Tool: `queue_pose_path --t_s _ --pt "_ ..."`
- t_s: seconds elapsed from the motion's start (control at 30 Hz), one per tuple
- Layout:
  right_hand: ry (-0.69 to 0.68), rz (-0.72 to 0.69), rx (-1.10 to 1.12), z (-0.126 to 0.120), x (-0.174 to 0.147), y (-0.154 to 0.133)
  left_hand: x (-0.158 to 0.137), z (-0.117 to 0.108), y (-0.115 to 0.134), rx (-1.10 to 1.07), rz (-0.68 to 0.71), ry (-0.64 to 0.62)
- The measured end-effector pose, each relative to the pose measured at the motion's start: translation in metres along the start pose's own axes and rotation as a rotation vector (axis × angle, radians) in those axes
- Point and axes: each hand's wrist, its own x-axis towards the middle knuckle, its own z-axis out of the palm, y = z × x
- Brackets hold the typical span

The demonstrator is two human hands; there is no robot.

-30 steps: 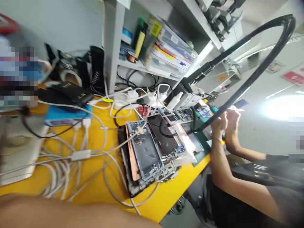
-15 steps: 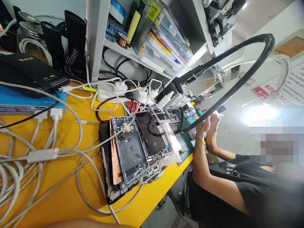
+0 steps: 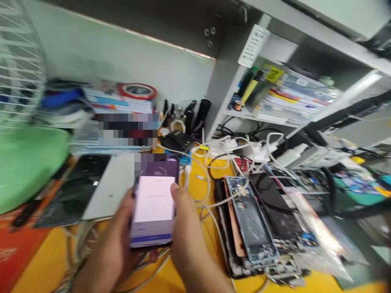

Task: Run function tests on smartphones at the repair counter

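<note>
A smartphone (image 3: 153, 207) with a lit screen, mostly white with a blue bar low down, is held upright between both hands. My left hand (image 3: 114, 240) wraps round its left edge, and my right hand (image 3: 189, 228) grips the right side with the thumb at the screen's edge. Behind the phone's top lie a silver tablet (image 3: 106, 191) and a dark tablet-like panel (image 3: 81, 183). To the right of my right hand is a pile of phone parts, topped by a blue-edged phone frame (image 3: 252, 228).
White cables (image 3: 210, 211) run across the yellow table (image 3: 198, 171). A green fan (image 3: 27, 162) stands at the left, above a red mat (image 3: 15, 244). Grey shelving (image 3: 226, 77) rises behind, holding plastic boxes (image 3: 299, 89). A plastic bag (image 3: 330, 252) lies at the right.
The view has swung left and levelled; the co-worker at the right is out of sight. Both my hands and the lit smartphone have come into view.
</note>
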Motion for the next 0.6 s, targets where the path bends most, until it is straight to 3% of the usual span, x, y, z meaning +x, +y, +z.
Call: queue_pose_path --t_s 0.07,0.17,0.37,0.6 --pt "0.012 0.066 0.072 0.02 0.0 0.012 0.001 0.019 0.015 0.055 0.014 -0.049" --pt "-0.016 0.056 0.089 0.021 -0.001 0.014 0.002 0.032 0.018 0.084 0.047 -0.121" --pt "-0.035 0.002 0.054 0.014 -0.003 0.012 0.001 0.028 0.016 0.157 0.072 -0.115" --pt "-0.108 0.036 0.185 0.011 -0.001 0.016 0.002 0.028 0.017 0.17 0.098 -0.17"
